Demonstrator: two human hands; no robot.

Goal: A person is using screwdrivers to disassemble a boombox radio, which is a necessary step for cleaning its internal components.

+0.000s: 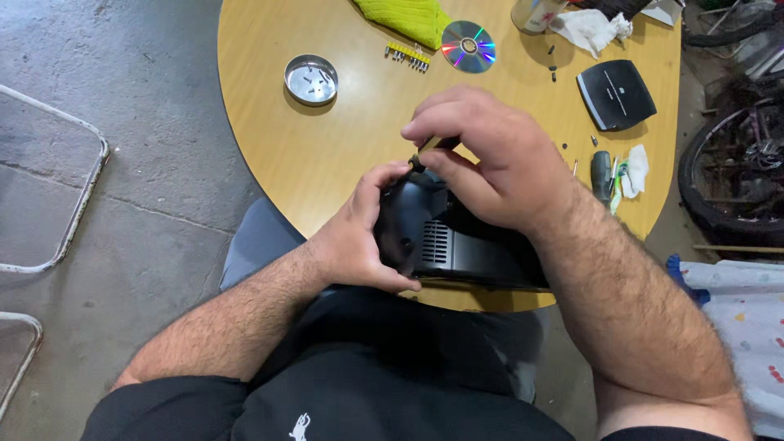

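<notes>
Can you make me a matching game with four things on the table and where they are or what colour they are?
Things:
1. shiny disc
2. round metal dish
3. yellow cloth
4. black box with vents

Clues:
A. holds small screws
B. held between the left hand and the right hand
C. shows rainbow colours
D. lies at the far edge of the table

Pairs: 1-C, 2-A, 3-D, 4-B

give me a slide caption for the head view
Left hand steadies a black device at a round wooden table while the right hand works a small tool at its top.
</notes>
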